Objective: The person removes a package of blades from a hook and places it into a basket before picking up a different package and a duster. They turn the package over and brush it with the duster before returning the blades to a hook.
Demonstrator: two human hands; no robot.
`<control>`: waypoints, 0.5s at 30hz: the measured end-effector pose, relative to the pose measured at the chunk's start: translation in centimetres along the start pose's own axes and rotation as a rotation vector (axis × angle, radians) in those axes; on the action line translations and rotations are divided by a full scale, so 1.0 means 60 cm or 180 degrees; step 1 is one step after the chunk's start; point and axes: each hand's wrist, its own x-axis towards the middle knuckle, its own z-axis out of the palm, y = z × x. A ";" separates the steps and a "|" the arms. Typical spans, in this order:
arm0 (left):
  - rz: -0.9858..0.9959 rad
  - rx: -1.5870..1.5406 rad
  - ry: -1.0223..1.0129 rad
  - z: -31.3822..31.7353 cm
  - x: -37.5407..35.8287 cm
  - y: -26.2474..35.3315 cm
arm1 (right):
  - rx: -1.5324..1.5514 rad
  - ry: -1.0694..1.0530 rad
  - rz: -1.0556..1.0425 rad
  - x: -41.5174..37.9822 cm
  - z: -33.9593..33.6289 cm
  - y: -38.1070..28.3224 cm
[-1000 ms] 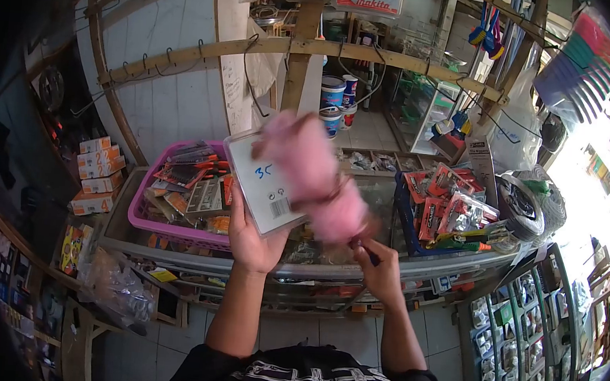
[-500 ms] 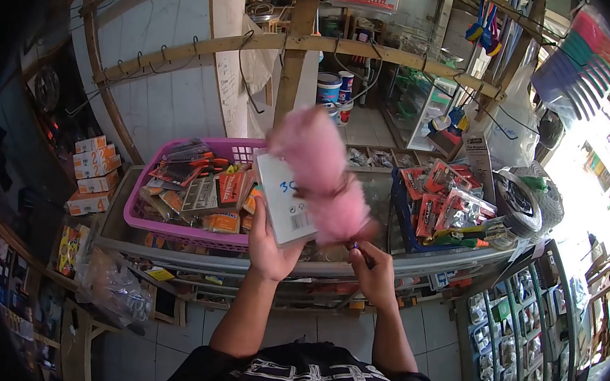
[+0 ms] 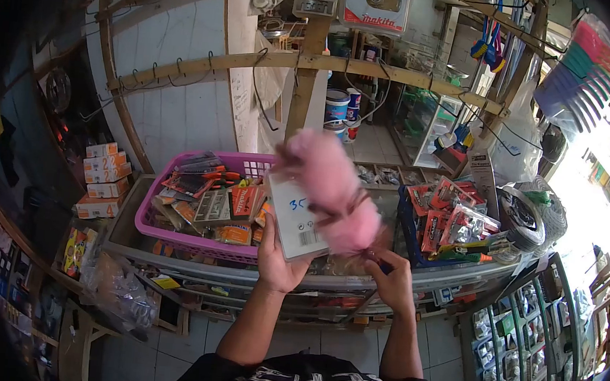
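Observation:
My left hand (image 3: 278,263) grips the lower edge of a flat white package (image 3: 289,211), tilted above the counter. Its face carries blue handwriting, a barcode and small printed symbols. My right hand (image 3: 391,276) is closed around the handle end of a fluffy pink duster (image 3: 334,182), blurred by motion. The duster's head slants up to the left and covers the package's right side.
A pink basket (image 3: 145,206) of packaged tools stands on the glass counter (image 3: 333,282) at left. To the right, a blue basket (image 3: 405,234) holds red blister packs near coiled rope (image 3: 550,217). A wooden rail (image 3: 400,74) with wire hooks crosses above.
The view has shifted, so both hands and the counter appear slightly lower and farther right. The duster still lies across the package's right side. Both hands keep their holds.

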 end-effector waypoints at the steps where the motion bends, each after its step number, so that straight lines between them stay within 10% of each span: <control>1: -0.0044 0.0315 -0.0115 -0.010 -0.001 0.005 | -0.0048 -0.0153 -0.0101 -0.002 -0.008 -0.002; 15: 0.0498 0.0824 0.0292 0.019 -0.014 0.044 | -0.0515 -0.0155 0.0365 -0.061 -0.054 0.027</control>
